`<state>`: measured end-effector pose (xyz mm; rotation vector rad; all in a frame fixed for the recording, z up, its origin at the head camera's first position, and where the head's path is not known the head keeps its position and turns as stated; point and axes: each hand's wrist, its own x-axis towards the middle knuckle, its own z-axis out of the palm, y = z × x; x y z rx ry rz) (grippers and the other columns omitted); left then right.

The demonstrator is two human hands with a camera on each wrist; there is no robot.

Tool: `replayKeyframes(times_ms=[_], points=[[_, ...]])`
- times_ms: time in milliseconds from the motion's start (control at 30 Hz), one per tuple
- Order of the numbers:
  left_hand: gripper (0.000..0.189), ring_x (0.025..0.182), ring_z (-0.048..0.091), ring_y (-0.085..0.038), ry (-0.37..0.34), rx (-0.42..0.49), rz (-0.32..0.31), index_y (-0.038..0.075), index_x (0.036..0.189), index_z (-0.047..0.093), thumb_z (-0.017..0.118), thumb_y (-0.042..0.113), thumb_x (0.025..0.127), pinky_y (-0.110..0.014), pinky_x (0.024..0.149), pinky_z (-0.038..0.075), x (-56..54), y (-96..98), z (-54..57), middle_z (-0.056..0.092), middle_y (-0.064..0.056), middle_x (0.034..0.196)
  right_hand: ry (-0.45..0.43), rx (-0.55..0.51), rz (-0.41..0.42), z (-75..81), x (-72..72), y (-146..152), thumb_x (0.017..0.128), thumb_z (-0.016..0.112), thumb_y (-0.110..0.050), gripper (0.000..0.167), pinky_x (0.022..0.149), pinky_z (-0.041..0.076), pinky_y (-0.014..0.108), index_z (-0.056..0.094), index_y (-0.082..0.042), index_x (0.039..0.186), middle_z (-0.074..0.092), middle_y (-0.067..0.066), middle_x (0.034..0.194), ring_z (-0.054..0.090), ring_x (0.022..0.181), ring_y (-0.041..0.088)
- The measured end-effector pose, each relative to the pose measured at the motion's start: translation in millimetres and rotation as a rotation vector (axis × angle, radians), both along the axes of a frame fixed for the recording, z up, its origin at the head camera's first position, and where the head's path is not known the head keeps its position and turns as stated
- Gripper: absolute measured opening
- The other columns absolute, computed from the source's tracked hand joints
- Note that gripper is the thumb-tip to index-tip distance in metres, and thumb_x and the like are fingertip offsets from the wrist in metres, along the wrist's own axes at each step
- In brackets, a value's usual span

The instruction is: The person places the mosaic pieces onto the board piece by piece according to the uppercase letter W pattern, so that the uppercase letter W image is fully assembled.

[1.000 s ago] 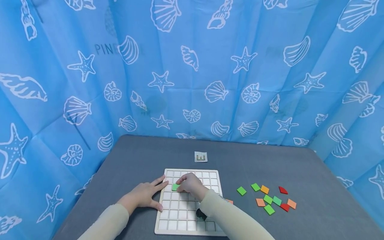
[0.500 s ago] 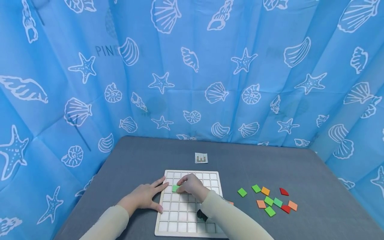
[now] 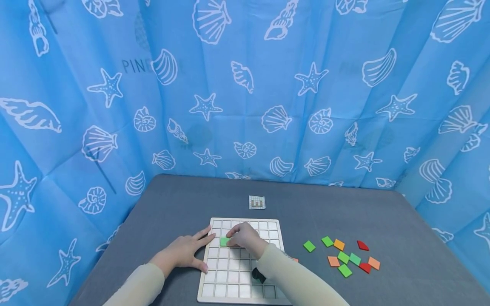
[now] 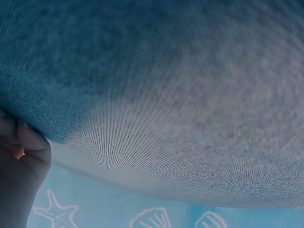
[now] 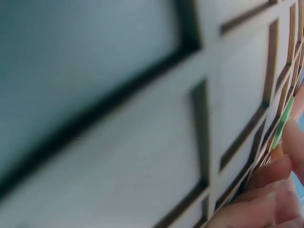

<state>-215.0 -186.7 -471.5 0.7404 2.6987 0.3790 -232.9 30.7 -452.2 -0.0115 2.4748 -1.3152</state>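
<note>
A pale wooden grid board (image 3: 221, 276) lies on the grey table. My left hand (image 3: 183, 250) rests at its left edge with fingers spread; thumb and fingertips touch the rim. In the left wrist view part of that hand (image 4: 23, 164) shows at the left side. My right hand (image 3: 246, 239) reaches over the board, its thumb and index finger pinching at the right edge of a square green tile (image 3: 224, 242) in an upper-left cell. In the right wrist view the green tile (image 5: 283, 124) shows beside curled fingers (image 5: 270, 173); an orange patch below it is too small to identify.
Several loose green, orange and red tiles (image 3: 343, 257) lie to the board's right. An orange tile (image 3: 294, 259) is partly hidden by the right sleeve. Behind the board lies a small pattern card (image 3: 257, 202). A blue shell-print curtain (image 3: 245, 127) borders the table.
The right fingers have shifted very slightly at the green tile. The left hand stays on the board's edge. The whole head view has moved down a little.
</note>
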Motion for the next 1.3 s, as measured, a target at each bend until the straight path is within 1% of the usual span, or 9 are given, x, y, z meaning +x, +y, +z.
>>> replayKeyframes(times_ms=[133, 233, 300, 400, 533, 733, 1033, 1133, 1300], points=[[0.1, 0.118, 0.053, -0.039, 0.001, -0.011, 0.01, 0.02, 0.153, 0.035, 0.069, 0.067, 0.072, -0.054, 0.092, 0.043, 0.0, 1.1, 1.1, 0.022, -0.003, 0.16, -0.024, -0.052, 0.017, 2.7, 0.0, 2.0, 0.079, 0.076, 0.0, 0.015, 0.07, 0.048, 0.035, 0.072, -0.004, 0.093, 0.062, 0.002, 0.087, 0.056, 0.074, 0.015], [0.1, 0.119, 0.053, -0.039, -0.006, -0.019, 0.016, 0.021, 0.153, 0.035, 0.069, 0.067, 0.071, -0.054, 0.092, 0.043, 0.6, 0.8, 0.6, 0.021, -0.003, 0.16, -0.065, -0.124, 0.048, 4.2, 0.8, 8.0, 0.083, 0.073, -0.001, 0.021, 0.057, 0.042, 0.028, 0.07, -0.002, 0.103, 0.057, 0.001, 0.075, 0.048, 0.061, 0.013], [0.1, 0.12, 0.052, -0.04, -0.011, -0.018, 0.017, 0.021, 0.153, 0.034, 0.069, 0.067, 0.072, -0.055, 0.092, 0.043, 1.2, 0.0, -0.1, 0.021, -0.003, 0.16, -0.089, -0.173, 0.065, 6.5, 2.3, 14.5, 0.086, 0.071, -0.002, 0.025, 0.054, 0.038, 0.026, 0.068, -0.001, 0.111, 0.056, 0.0, 0.071, 0.043, 0.057, 0.012], [0.099, 0.121, 0.051, -0.041, -0.022, -0.011, 0.012, 0.021, 0.153, 0.033, 0.069, 0.066, 0.072, -0.056, 0.092, 0.043, 1.6, -0.4, -0.3, 0.02, -0.003, 0.161, -0.115, -0.246, 0.081, 9.3, 4.1, 28.0, 0.088, 0.069, -0.004, 0.031, 0.055, 0.037, 0.025, 0.064, 0.001, 0.119, 0.057, 0.0, 0.069, 0.041, 0.056, 0.012], [0.099, 0.12, 0.051, -0.04, -0.015, -0.007, -0.014, 0.02, 0.154, 0.033, 0.067, 0.066, 0.073, -0.054, 0.092, 0.043, 0.8, 1.5, 0.4, 0.02, -0.004, 0.161, -0.133, -0.298, 0.096, 13.1, 6.1, 51.8, 0.089, 0.068, -0.005, 0.035, 0.058, 0.037, 0.027, 0.062, 0.003, 0.122, 0.055, 0.001, 0.072, 0.043, 0.06, 0.013], [0.099, 0.119, 0.052, -0.04, -0.004, 0.006, -0.037, 0.019, 0.154, 0.032, 0.066, 0.066, 0.074, -0.054, 0.092, 0.043, 1.3, 2.6, 2.1, 0.02, -0.007, 0.16, -0.135, -0.283, 0.129, 27.3, 10.8, 93.3, 0.092, 0.065, -0.009, 0.036, 0.063, 0.042, 0.031, 0.059, 0.005, 0.125, 0.061, 0.005, 0.086, 0.052, 0.069, 0.016], [0.099, 0.118, 0.053, -0.041, -0.007, 0.013, -0.031, 0.017, 0.154, 0.033, 0.068, 0.065, 0.074, -0.056, 0.091, 0.043, 3.0, 0.3, 2.1, 0.02, -0.007, 0.16, -0.058, -0.237, 0.167, 49.1, 17.8, 152.1, 0.094, 0.063, -0.012, 0.036, 0.066, 0.046, 0.036, 0.058, 0.008, 0.124, 0.061, 0.005, 0.091, 0.055, 0.078, 0.02], [0.099, 0.116, 0.054, -0.041, -0.005, 0.014, -0.033, 0.017, 0.154, 0.033, 0.068, 0.065, 0.074, -0.055, 0.089, 0.043, 3.1, -0.2, 1.6, 0.021, -0.007, 0.16, 0.0, -0.212, 0.204, 55.8, 18.8, 172.9, 0.095, 0.064, -0.013, 0.036, 0.068, 0.047, 0.039, 0.058, 0.008, 0.124, 0.061, 0.005, 0.095, 0.057, 0.084, 0.023], [0.099, 0.115, 0.055, -0.041, -0.005, 0.016, -0.038, 0.017, 0.153, 0.033, 0.067, 0.065, 0.074, -0.053, 0.087, 0.045, 3.3, 0.3, 1.1, 0.021, -0.008, 0.16, 0.119, -0.157, 0.269, 61.9, 18.7, 208.3, 0.094, 0.065, -0.014, 0.035, 0.07, 0.049, 0.039, 0.061, 0.009, 0.12, 0.063, 0.007, 0.1, 0.055, 0.087, 0.023]])
